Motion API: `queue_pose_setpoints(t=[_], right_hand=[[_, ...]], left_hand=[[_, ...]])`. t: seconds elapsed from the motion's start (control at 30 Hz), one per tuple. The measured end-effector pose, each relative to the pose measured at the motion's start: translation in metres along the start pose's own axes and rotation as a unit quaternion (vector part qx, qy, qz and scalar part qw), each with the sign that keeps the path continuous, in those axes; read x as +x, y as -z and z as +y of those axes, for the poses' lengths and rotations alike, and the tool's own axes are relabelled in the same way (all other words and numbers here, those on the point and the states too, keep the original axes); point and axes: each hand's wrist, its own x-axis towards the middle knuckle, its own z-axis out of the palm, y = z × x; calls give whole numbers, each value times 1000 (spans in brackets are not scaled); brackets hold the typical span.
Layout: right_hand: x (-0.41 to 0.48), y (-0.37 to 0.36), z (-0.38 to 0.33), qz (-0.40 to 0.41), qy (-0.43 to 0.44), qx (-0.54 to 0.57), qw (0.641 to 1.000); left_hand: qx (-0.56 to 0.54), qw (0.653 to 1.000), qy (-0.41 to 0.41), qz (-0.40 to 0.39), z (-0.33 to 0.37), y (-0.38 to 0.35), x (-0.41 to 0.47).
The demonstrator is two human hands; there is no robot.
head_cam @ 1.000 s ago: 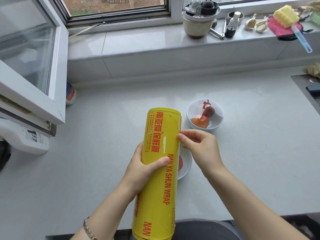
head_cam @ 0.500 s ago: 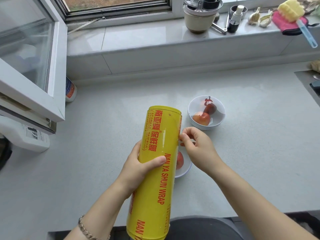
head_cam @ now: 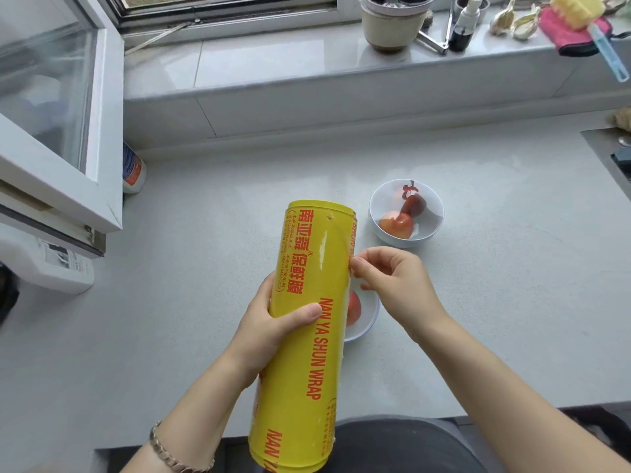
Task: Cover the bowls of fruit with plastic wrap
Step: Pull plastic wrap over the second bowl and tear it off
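A big yellow roll of plastic wrap (head_cam: 307,336) with red lettering is held lengthwise above the counter. My left hand (head_cam: 273,322) grips its middle from the left. My right hand (head_cam: 392,281) touches the roll's right side, thumb and forefinger pinched at the film's edge. A white bowl (head_cam: 430,230) with red and orange fruit sits behind my right hand. A second white bowl (head_cam: 367,324) with a red fruit (head_cam: 354,308) lies mostly hidden under the roll and my right hand.
The grey counter (head_cam: 205,250) runs to a tiled sill carrying a beige pot (head_cam: 389,25), a dark bottle (head_cam: 462,25), tongs, garlic and a pink cloth with a yellow sponge brush (head_cam: 580,18). An open window sash (head_cam: 58,107) juts in at left, a white bottle (head_cam: 133,170) behind it. A sink edge (head_cam: 607,148) is at right.
My right hand's fingertips slid slightly down the roll's right side and pinched at the film's edge. The camera tilted a little, so the bowls appear higher. My left hand kept its grip.
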Motion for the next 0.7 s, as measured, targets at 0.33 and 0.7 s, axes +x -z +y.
queue_pose_setpoints(t=[0.33, 0.7], right_hand=[[-7, -10, -5, -6, -36, 129, 991], [5, 1, -4, -103, -109, 96, 984]], left_hand=[[38, 998, 0, 54, 1, 0, 1], [58, 995, -1, 77, 21, -8, 2]])
